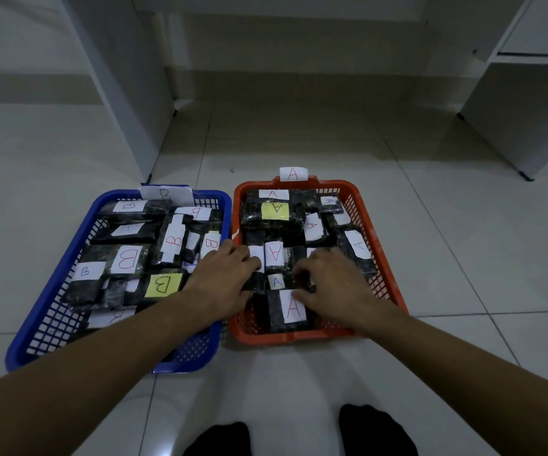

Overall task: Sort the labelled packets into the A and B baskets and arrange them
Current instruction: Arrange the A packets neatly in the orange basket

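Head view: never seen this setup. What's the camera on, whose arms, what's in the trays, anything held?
One camera, worn on a person's head, looking down at their own bare arms. No robot.

On the tiled floor sit a blue basket tagged B and an orange basket tagged A. Both hold dark packets with paper letter labels, matching each basket's tag as far as I can read them.

The left hand and the right hand both rest on packets in the orange basket. Fingers hide the contact, so a grip cannot be confirmed.

Hands (275,281) hide pkts beneath; grip unclear.
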A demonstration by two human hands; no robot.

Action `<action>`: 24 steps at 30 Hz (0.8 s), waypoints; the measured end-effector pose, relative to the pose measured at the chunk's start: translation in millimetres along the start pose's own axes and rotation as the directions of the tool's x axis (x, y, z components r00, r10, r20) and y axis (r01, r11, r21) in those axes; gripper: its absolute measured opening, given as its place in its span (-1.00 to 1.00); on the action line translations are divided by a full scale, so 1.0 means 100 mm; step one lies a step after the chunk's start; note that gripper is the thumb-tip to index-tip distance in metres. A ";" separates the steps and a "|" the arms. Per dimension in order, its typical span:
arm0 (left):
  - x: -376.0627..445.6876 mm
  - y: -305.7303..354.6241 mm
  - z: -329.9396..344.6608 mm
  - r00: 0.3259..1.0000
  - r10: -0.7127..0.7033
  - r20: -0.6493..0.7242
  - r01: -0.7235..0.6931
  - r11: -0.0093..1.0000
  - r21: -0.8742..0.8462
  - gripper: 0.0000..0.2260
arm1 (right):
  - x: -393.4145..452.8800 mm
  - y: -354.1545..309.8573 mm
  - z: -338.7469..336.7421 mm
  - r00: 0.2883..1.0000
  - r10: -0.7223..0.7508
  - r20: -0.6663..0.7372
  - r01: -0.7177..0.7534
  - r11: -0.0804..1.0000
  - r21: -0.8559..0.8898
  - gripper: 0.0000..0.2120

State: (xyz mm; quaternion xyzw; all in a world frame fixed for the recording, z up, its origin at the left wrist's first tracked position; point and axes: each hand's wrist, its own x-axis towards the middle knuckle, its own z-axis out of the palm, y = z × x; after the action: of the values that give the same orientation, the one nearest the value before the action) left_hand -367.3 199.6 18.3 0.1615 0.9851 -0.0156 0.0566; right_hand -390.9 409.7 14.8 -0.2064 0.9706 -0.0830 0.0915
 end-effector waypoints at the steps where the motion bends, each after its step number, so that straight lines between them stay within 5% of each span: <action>1: 0.00 -0.01 -0.01 1.000 0.006 0.005 -0.006 1.000 -0.024 -0.46 | 0.06 0.02 -0.04 0.999 0.004 -0.043 -0.008 0.995 -0.097 -0.52; 7: 0.01 -0.06 -0.05 1.000 -0.009 0.004 0.010 0.990 -0.138 -0.46 | 0.36 0.12 -0.16 0.997 0.073 0.038 -0.054 0.930 -0.363 -0.39; 16: 0.03 -0.12 -0.04 1.000 -0.009 -0.028 0.005 0.990 -0.142 -0.52 | 0.46 -0.02 -0.08 0.998 -0.004 0.055 0.013 0.987 -0.162 -0.47; 24: -0.05 -0.15 0.02 0.998 -0.047 -0.042 0.036 0.969 -0.244 -0.46 | 0.71 -0.33 0.04 0.988 0.151 0.027 -0.152 0.988 0.020 -0.54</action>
State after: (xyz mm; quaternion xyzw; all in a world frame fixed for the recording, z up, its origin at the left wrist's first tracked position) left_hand -367.3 183.5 17.2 0.1331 0.9838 0.1079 0.0521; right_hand -441.6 349.9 6.9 -0.1321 0.9813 -0.0838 0.1122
